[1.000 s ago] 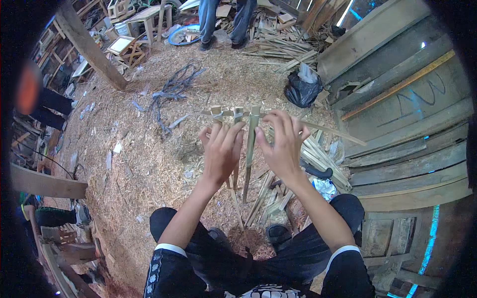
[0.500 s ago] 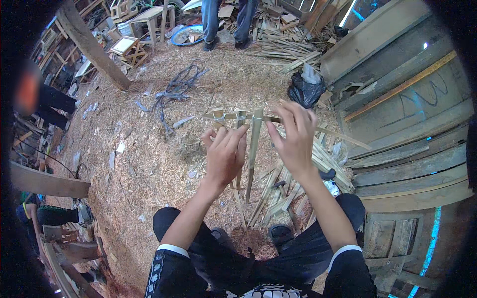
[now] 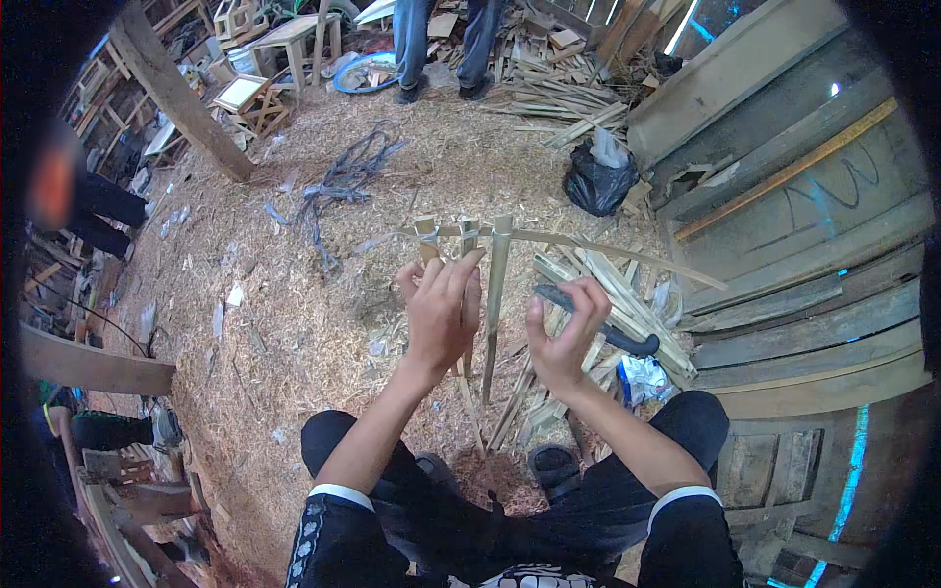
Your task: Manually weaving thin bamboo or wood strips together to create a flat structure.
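My left hand [image 3: 441,309] is closed round the upright wooden strips of a small slatted piece [image 3: 499,284]. Three uprights stand side by side across one long thin strip [image 3: 608,253], with pale bindings near their tops. The fingers hide the lower part of the left upright. To the right, my right hand [image 3: 567,333] curls round a dark tool [image 3: 632,341], which has a grey end by the thumb and a black hooked end beyond the fingers. Its exact kind is unclear, as the fingers cover its middle.
Loose wooden strips [image 3: 627,304] lie by my right knee, near a white-and-blue packet [image 3: 642,379]. Shavings cover the ground [image 3: 294,343]. Ahead are tangled grey straps [image 3: 348,176], a black bag [image 3: 600,178] and a standing person's legs [image 3: 441,44]. Wooden panels [image 3: 784,196] line the right; a post [image 3: 181,88] stands left.
My right hand has left the thin cross strip, come down towards me and closed on the dark tool. My left hand keeps its hold on the slatted piece.
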The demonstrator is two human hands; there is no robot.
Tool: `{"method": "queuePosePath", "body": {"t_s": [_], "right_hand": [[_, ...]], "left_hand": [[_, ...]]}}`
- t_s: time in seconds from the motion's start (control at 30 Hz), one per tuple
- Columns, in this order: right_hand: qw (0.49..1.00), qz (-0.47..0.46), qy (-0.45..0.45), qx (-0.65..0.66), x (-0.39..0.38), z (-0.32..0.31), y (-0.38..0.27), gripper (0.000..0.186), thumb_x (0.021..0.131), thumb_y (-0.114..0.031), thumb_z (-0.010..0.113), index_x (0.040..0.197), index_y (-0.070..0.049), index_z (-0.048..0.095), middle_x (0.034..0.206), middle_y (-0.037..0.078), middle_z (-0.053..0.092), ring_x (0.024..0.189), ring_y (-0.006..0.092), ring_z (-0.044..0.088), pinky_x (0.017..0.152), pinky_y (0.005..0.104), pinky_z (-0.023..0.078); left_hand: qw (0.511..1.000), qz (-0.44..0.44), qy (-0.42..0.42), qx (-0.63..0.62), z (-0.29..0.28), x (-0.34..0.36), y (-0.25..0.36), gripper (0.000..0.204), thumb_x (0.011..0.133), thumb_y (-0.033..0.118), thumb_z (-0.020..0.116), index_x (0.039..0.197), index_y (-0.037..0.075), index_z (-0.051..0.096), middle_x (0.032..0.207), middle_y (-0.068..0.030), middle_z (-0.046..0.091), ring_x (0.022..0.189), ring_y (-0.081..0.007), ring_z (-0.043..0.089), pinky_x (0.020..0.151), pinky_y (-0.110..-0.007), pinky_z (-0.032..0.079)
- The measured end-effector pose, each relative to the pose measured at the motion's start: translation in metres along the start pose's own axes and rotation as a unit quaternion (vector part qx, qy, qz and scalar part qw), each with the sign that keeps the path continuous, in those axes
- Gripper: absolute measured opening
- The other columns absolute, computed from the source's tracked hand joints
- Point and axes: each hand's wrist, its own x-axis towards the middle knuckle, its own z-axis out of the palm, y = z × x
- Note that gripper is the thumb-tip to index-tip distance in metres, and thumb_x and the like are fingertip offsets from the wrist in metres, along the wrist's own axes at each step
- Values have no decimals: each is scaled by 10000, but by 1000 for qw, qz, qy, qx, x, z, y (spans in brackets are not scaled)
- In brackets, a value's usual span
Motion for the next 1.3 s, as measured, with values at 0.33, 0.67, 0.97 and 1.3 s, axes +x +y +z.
{"method": "queuePosePath", "body": {"t_s": [0.33, 0.67, 0.97, 1.3], "right_hand": [[977, -105, -187, 8, 93, -50, 25, 196, 886, -102, 724, 1077, -58, 732, 927, 94, 754, 833, 233, 690, 830, 374, 474], [979, -33, -198, -32, 137, -48, 5, 132, 908, -114, 689, 995, -54, 769, 1035, 83, 741, 1007, 273, 673, 932, 368, 490], [991, -65, -72, -93, 130, -53, 2, 222, 902, -111, 655, 1111, -59, 710, 1113, 109, 681, 1067, 283, 610, 966, 429, 406], [945, -158, -113, -263, 25, -26, -17, 383, 901, -268, 689, 1259, -130, 667, 1566, 188, 328, 1393, 368, 287, 1082, 533, 248]], "left_hand": [[1000, 11, 16, -18, 3, -5, -4, 358, 886, 16, 623, 1234, 102, 627, 819, -33, 593, 809, -204, 551, 899, -404, 303], [997, 76, 24, -18, -2, -10, -2, 390, 833, 4, 654, 1211, 97, 641, 775, -23, 535, 781, -208, 531, 869, -410, 307], [997, 58, 39, 22, -1, -10, -6, 405, 831, 40, 670, 1233, 84, 658, 744, -13, 516, 736, -192, 529, 841, -399, 329], [997, 63, 34, 26, -3, -7, 0, 412, 871, 54, 634, 1283, 67, 638, 745, -8, 529, 764, -181, 537, 869, -393, 332]]}}
